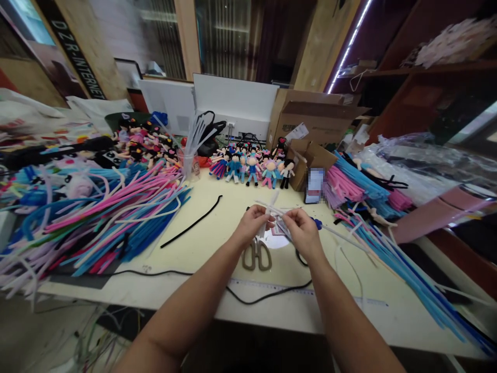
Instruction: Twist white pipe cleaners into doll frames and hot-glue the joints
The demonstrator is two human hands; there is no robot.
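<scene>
In the head view, my left hand (pixel 254 223) and my right hand (pixel 302 230) are raised close together over the middle of the table. White pipe cleaners (pixel 267 210) are pinched in the fingers of my left hand, crossing each other. My right thumb and fingers are closed on a white strand that reaches across from the left hand. Just below the left hand lies a pair of scissors (pixel 257 256) with bronze-coloured handles. A black pipe cleaner (pixel 192 221) rests on the table to the left.
Pink, blue and white pipe cleaners (pixel 116 212) are heaped at the left, with more bundles (pixel 361 181) at the right. Small dolls (pixel 252 168) stand at the back beside a cardboard box (pixel 310 119). A phone (pixel 314 185) leans there. A black cable (pixel 256 299) crosses a ruler (pixel 349 298) near the front.
</scene>
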